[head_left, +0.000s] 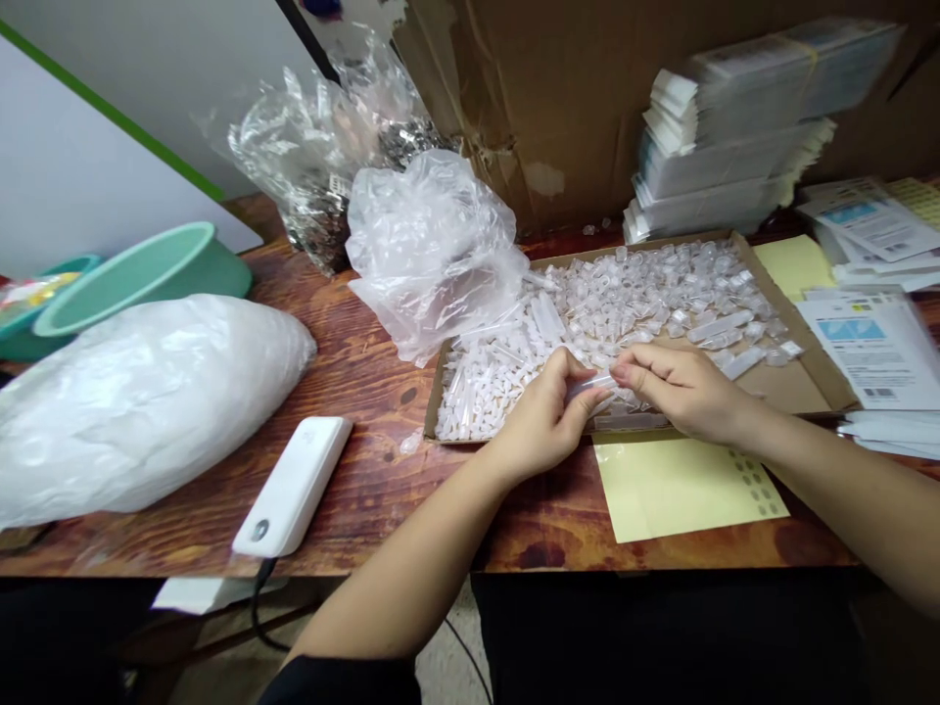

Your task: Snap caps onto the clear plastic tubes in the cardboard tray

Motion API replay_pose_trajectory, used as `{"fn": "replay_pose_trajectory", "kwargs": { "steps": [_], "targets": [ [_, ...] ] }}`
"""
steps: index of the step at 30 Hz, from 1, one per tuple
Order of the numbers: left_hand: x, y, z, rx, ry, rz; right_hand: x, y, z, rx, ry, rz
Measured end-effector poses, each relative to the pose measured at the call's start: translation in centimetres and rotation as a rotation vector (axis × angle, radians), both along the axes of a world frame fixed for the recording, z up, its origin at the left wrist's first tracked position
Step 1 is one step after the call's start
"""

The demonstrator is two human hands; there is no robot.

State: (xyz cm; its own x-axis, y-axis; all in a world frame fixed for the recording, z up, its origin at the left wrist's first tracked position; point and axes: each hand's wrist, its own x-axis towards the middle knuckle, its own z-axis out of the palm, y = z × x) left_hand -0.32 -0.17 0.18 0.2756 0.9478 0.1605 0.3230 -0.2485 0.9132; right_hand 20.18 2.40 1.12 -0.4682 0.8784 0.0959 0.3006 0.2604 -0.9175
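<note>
Clear plastic, slim and straight, makes up the tube (589,383) held between the two hands, just above the near edge of a shallow brown cardboard tray (797,390). The left hand (547,416) pinches the tube's left part between thumb and curled fingers. The right hand (680,390) has its thumb and forefinger pressed together on the tube's right end; whether a smaller piece sits between them, I cannot tell.

In the tray, small white plastic pieces (477,397) crowd the left, and glossy clear plastic pieces (661,284) spread over the middle and far right. A crumpled translucent plastic bag (433,240) lies against the tray's far left corner. Near the person, a pale yellow paper sheet (661,494) lies on the reddish-brown wooden table (389,480), beside the tray's near edge. To the left rest a white rounded rectangular device (298,485) with a black cable (258,597) and a bulging white plastic sack (147,406). Printed white cards (867,357) lie right of the tray; banded bundles of flat packets (734,147) stand stacked beyond it.
</note>
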Motion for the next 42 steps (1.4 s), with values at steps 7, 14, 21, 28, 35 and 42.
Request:
{"fn": "replay_pose_trajectory", "kwargs": {
  "steps": [7,14,21,28,35,42],
  "targets": [
    [-0.1,-0.3,0.1,0.726,0.424,-0.113,-0.5,-0.7,1.7,-0.634,0.207,0.062],
    [-3.6,2.8,-1.2,0.654,0.598,0.291,5.4,2.5,4.1,0.468,-0.504,-0.645],
    [-5.3,4.0,-2.0,0.328,0.865,0.303,8.9,5.9,4.0,0.105,-1.066,-0.514],
    [-3.3,2.7,0.1,0.088,0.931,0.27,4.4,5.0,5.8,0.365,-1.047,-0.272],
    [-3.3,2.9,0.2,0.055,0.862,0.288,-4.8,8.2,4.3,0.429,-0.829,0.112],
    [-3.4,3.0,0.1,-0.03,0.657,0.367,-9.1,10.1,1.1,0.184,-0.796,-0.174]
  ]
}}
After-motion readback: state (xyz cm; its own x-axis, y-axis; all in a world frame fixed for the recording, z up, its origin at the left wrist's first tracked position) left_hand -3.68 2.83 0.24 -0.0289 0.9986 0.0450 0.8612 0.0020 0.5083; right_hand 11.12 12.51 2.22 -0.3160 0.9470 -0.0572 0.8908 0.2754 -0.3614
